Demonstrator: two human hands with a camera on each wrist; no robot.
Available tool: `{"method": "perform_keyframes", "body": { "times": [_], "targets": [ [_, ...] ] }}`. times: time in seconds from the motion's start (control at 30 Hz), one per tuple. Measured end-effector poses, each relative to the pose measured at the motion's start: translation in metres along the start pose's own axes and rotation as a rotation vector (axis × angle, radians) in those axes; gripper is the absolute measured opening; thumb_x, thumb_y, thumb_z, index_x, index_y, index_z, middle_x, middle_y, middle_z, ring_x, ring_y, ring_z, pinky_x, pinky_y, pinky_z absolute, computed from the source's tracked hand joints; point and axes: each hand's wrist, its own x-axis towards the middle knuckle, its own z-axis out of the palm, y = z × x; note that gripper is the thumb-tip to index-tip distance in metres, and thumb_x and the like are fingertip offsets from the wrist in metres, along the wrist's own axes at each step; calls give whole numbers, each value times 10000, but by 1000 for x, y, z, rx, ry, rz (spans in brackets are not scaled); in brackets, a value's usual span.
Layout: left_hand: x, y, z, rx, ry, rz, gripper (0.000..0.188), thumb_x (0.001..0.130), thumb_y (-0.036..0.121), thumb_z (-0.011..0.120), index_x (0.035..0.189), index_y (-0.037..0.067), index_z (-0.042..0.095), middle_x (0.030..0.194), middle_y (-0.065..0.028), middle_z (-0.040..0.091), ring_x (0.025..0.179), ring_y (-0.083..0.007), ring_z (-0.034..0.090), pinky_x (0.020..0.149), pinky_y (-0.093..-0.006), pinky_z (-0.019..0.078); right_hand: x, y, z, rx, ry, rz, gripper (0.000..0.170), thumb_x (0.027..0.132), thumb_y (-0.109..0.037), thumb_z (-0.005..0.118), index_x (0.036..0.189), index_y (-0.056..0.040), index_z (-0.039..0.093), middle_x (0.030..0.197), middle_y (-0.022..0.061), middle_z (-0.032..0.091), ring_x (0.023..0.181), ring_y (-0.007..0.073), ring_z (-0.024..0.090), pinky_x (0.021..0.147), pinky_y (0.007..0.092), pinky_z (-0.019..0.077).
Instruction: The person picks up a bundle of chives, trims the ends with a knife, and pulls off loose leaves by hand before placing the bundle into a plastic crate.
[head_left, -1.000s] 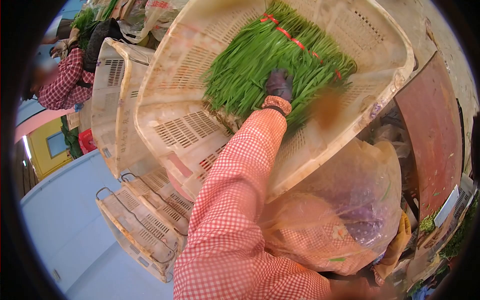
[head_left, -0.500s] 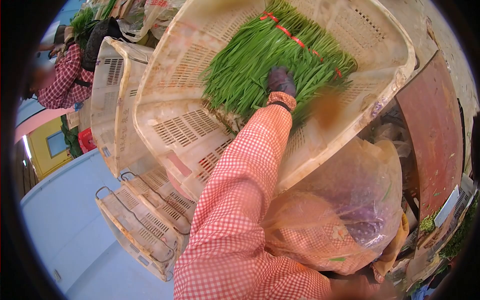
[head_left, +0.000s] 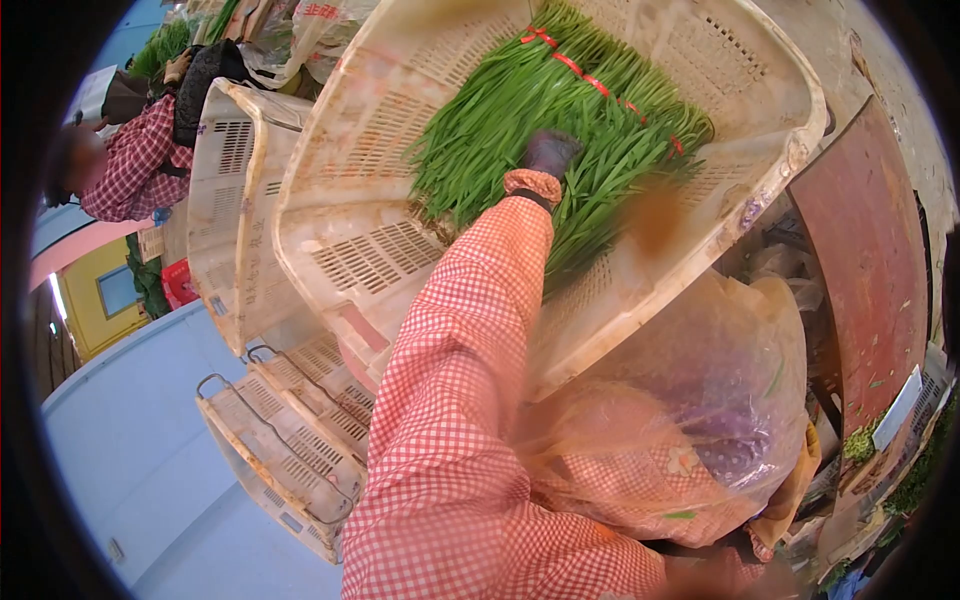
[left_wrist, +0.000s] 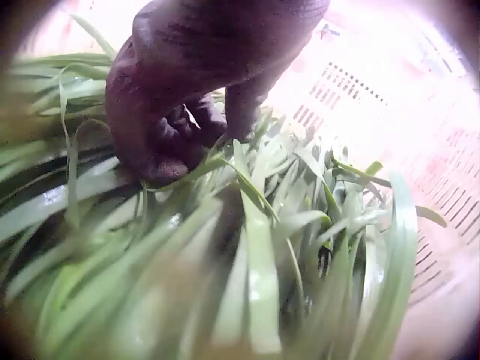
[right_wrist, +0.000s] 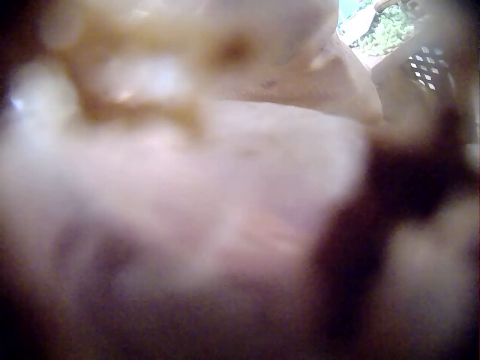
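Bundles of garlic chives (head_left: 490, 130), bound with red tape, lie side by side in a large off-white plastic basket (head_left: 340, 180). My left hand (head_left: 551, 153), in a dark glove, reaches down onto their leafy part. In the left wrist view its fingers (left_wrist: 142, 120) curl in among the loose flat leaves (left_wrist: 259, 277), with the thumb pointing down beside them. One leaf runs right at the fingertips. My right hand does not appear in the head view, and the right wrist view is mostly a pale blur.
More off-white baskets (head_left: 225, 200) stand at left, with two wire-handled ones (head_left: 290, 450) below them. A clear plastic bag (head_left: 740, 340) lies right of my sleeve. Farther right is a reddish-brown board (head_left: 865, 260). Another person in a checked top (head_left: 140, 155) is at upper left.
My left hand has shifted slightly left and farther up over the leaves, and its wrist has turned. The basket and bundles stay about where they were. The other person's arm has moved.
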Motion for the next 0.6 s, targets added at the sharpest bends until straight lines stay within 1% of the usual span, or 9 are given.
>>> {"method": "perform_keyframes", "body": {
  "times": [0.03,0.13,0.23,0.33,0.43,0.47,0.57,0.6],
  "targets": [
    [-2,11,-8,59,-45,-22,256,713,288,842,824,71,767,774,-88,734,690,-199,667,692,-348,528,-1,-1,0,2,-5,3,233,980,-167,581,1077,31,658,973,72,686,822,132,626,743,264,515],
    [-9,40,-24,345,-103,-66,330,777,369,790,928,77,766,939,-115,746,815,-297,699,805,-414,536,-2,-2,4,7,-5,-2,234,979,-169,583,1076,30,659,974,74,686,817,133,626,733,262,515],
    [4,39,-30,452,-74,100,306,698,324,856,835,66,765,812,-106,736,706,-231,676,711,-379,535,-2,0,4,22,16,0,233,977,-168,585,1077,29,659,973,73,687,810,134,626,729,261,514],
    [1,43,-38,579,-165,265,263,737,278,810,885,69,751,861,-125,724,775,-272,686,751,-403,543,-6,-6,11,30,19,19,226,972,-158,590,1082,27,660,972,72,688,806,132,627,726,259,513],
    [1,54,-31,1148,-291,615,180,779,205,731,890,64,717,896,-156,696,860,-322,678,788,-431,540,-6,-6,12,20,20,25,220,965,-144,597,1089,28,660,970,72,690,809,129,630,725,257,516],
    [3,59,-31,1177,-391,741,156,804,167,658,909,55,681,888,-179,669,876,-361,645,803,-459,529,-6,-5,11,15,22,24,219,963,-139,600,1091,28,660,969,72,691,811,128,631,726,257,517],
    [36,44,-25,1025,-219,1424,179,828,187,640,947,54,656,891,-201,640,847,-375,611,774,-460,513,-7,-6,13,12,7,3,213,955,-127,608,1091,29,659,967,70,691,815,126,634,727,256,520],
    [18,85,-27,1056,-378,1176,182,862,201,614,980,66,647,867,-174,636,813,-366,585,748,-454,500,-7,-5,12,12,14,1,213,954,-129,612,1090,29,660,967,69,692,814,126,635,728,257,522]
  ]
}}
